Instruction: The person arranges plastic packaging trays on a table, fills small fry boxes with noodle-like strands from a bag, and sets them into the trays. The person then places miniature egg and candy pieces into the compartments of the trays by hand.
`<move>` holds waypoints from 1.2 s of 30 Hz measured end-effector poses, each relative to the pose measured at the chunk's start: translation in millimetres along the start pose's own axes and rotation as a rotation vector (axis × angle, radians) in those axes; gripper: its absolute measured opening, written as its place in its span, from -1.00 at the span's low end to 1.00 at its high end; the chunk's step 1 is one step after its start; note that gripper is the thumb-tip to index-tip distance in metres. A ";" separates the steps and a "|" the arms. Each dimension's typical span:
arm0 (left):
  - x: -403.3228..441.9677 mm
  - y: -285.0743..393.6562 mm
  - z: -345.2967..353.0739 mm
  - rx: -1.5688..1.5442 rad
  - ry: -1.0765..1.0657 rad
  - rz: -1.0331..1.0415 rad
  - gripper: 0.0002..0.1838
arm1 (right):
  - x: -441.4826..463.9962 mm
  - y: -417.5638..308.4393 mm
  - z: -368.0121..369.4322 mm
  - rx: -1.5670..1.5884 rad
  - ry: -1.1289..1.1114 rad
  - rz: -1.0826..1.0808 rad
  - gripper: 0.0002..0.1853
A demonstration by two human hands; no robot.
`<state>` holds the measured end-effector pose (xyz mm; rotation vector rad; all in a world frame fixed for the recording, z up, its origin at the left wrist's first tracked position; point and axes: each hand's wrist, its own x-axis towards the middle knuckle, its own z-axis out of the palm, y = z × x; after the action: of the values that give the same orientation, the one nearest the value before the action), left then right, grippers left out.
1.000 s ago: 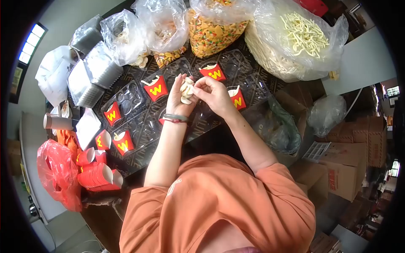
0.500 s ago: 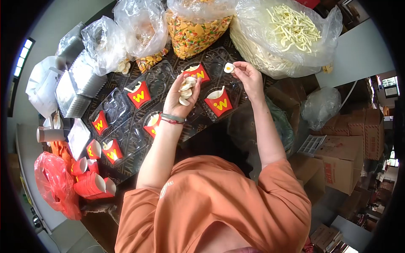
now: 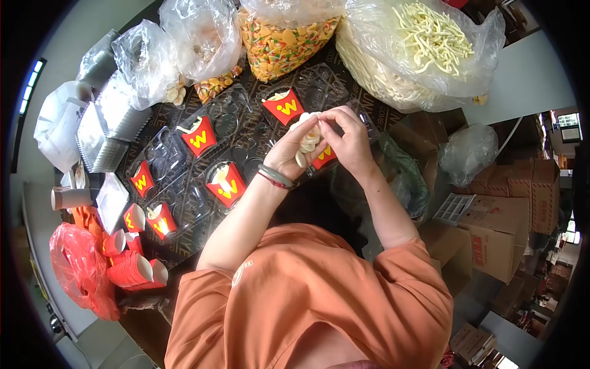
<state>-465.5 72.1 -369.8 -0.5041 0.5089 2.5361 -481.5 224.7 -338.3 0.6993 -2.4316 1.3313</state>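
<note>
My left hand, with bands at its wrist, is curled round several small white toy fried eggs. My right hand meets it at the pile, thumb and fingers pinched together at the upper edge; what they pinch is hidden. Just beneath the hands, a red fries carton with a yellow mark is partly covered. Another carton with pale fries lies beyond them. A third carton sits to the left of my left wrist. Clear plastic trays hold these cartons.
Bags of orange-and-yellow pieces and pale fry shapes line the far edge. Stacked clear trays stand at left, above nested red cartons and a red bag. Cardboard boxes fill the right side.
My right hand has moved left and down from beyond the pile, where it held one toy fried egg, to the pile. My left hand has shifted right and turned inward.
</note>
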 end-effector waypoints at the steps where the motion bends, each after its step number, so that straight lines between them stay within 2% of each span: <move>1: -1.9 1.3 2.2 -0.002 0.001 0.000 -0.77 | -0.4 1.1 0.4 0.000 -0.002 0.000 -0.91; 3: -4.1 4.2 4.0 0.103 -0.030 -0.006 -0.79 | -1.5 8.4 2.9 0.514 -0.060 0.476 -0.88; 8: -3.5 7.1 -3.3 0.078 -0.025 -0.029 -0.80 | -5.8 37.2 5.2 0.673 0.024 0.477 -0.86; 11: -6.2 14.0 -5.1 0.032 0.025 0.015 -0.80 | -7.4 42.1 -7.9 0.470 0.162 0.425 -0.85; 13: -6.9 21.1 -7.7 -0.001 0.026 0.006 -0.80 | -8.8 50.6 -14.1 0.531 0.195 0.420 -0.85; 15: -7.5 24.2 -7.8 -0.007 0.004 -0.023 -0.79 | -12.1 54.5 -15.4 0.438 0.202 0.365 -0.86; 19: -10.6 8.3 10.7 0.244 -0.003 -0.078 -0.80 | -15.7 43.0 -3.2 0.410 0.180 0.329 -0.88; 21: -6.1 -0.7 11.0 0.282 -0.065 -0.031 -0.80 | -13.1 24.8 -0.9 0.415 0.135 0.331 -0.88; 26: -6.1 -1.7 10.7 0.387 0.033 0.083 -0.79 | -11.4 12.6 -6.0 0.442 0.024 0.322 -0.88; 29: -7.3 -1.0 10.0 0.415 0.027 0.098 -0.79 | -12.0 13.7 -4.0 0.375 0.006 0.198 -0.86; 31: -8.8 -0.5 10.9 0.442 -0.007 0.149 -0.79 | -13.8 18.5 -2.7 0.483 -0.056 0.344 -0.83; 32: -10.7 1.0 12.2 0.443 -0.007 0.149 -0.79 | -12.9 19.0 -3.7 0.483 -0.056 0.344 -0.83; 34: -16.2 5.8 14.7 0.527 -0.036 0.153 -0.78 | -10.2 18.1 -6.5 0.849 -0.063 0.567 -0.81; 36: -13.8 9.5 7.3 0.557 -0.082 0.162 -0.77 | -9.3 19.0 -7.8 0.935 -0.064 0.644 -0.81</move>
<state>-461.3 62.2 -355.0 -0.1544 1.2131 2.3956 -483.8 242.6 -351.8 0.0824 -2.0390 2.7837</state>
